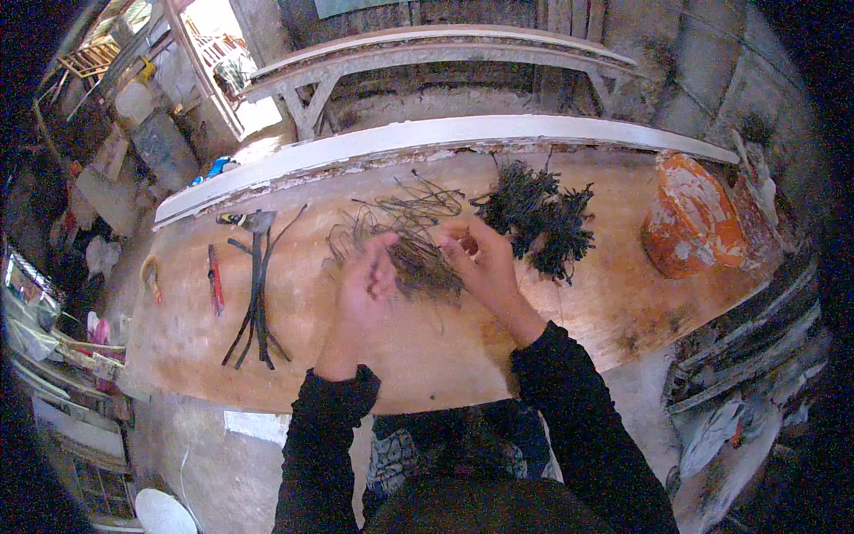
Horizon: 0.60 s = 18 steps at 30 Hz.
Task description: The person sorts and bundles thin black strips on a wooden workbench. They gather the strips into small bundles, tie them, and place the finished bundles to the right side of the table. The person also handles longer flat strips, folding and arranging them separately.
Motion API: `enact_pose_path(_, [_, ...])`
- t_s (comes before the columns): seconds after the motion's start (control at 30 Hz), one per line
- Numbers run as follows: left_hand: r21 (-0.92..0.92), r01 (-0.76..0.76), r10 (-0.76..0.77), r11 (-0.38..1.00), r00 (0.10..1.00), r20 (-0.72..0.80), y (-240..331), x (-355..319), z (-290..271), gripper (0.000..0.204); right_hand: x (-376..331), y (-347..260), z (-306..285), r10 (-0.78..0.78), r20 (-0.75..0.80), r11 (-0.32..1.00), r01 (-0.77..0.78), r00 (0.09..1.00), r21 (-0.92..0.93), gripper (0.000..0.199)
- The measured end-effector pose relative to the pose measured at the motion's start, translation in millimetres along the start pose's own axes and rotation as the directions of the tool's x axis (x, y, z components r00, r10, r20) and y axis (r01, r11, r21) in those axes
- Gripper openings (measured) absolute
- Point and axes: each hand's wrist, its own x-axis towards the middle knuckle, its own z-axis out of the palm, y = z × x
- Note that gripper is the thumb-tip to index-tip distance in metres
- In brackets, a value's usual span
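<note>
The room is a rough workshop: clutter (124, 187) fills the left side, a bright doorway (253, 80) opens behind, and a whitish bench (445, 58) stands at the rear. A wooden table (578, 325) carries a long white board (445, 135) along its far edge. Left to right on the tabletop: a curved tool (153, 279), too small to identify; a red-and-black tool (215, 280); crossed dark strips (257, 303), a yellow-handled tool (233, 219) at their upper end. The left hand (369, 274) is blurred, fingers partly bent; I cannot tell whether they grip a strand. The cord tangle (418, 258) lies at mid-table, partly hidden by both hands. The right hand (480, 258) has curled fingers, thumb near forefinger; any strand between is indiscernible. Beside it sits a black cord bundle (534, 214). At far right, an orange bucket (685, 222) bears white crust; its contents cannot be made out.
</note>
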Motion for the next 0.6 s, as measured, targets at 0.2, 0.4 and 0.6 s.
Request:
enact_pose_path(0.2, [-0.223,-0.139,0.112,0.965,0.985,-0.13,22,6,-17,0.031,1,47,1,-0.138,0.261,0.802,0.262,0.955,-0.536,0.02])
enact_pose_path(0.4, [-0.283,-0.11,0.085,0.953,0.991,-0.099,20,9,-30,0.029,-6,36,10,0.176,0.412,0.829,0.091,0.894,-0.552,0.022])
enact_pose_path(0.6, [-0.26,-0.084,0.074,0.962,0.996,-0.049,11,13,-30,0.031,-2,34,4,0.206,0.197,0.891,-0.101,0.959,-0.442,0.022])
